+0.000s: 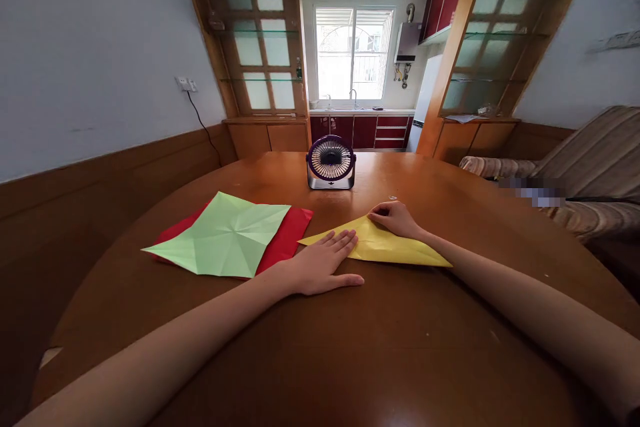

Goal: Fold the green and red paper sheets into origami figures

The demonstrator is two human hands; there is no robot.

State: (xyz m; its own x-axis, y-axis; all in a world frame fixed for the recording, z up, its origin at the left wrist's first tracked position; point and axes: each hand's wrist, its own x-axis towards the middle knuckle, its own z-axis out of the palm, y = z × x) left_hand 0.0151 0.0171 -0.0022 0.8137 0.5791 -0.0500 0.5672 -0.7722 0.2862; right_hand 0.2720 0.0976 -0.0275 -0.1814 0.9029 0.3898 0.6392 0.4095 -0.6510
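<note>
A yellow paper sheet (pixel 385 247), folded into a flat triangle with crisp edges, lies on the round wooden tabletop (pixel 350 347), just in front of the small desk fan (pixel 331 161). The left hand (pixel 320 263) rests palm down with its fingers (pixel 343 240) straight and slightly spread, their tips pressing the triangle's left part. The right hand (pixel 397 218) sits at the triangle's far corner, fingers curled together and pinching the paper's edge there.

To the left of the yellow triangle, and touching nothing of it, a light green square sheet (pixel 225 237) lies creased in radiating fold lines; it lies on top of a red sheet (pixel 287 240) whose edges show at its right and far sides. The fan, dark purple with a round grille and a grey base, stands upright at the far edge of the tabletop, behind all three papers.

The tabletop is glossy brown and reflects light. Beyond the fan, wooden cabinets with glass panes (pixel 260 33) frame a doorway to a kitchen with a bright window (pixel 353 53) and red cupboards. A striped sofa (pixel 585 173) stands to the right of the fan, and a pale wall with wood panelling to its left.
</note>
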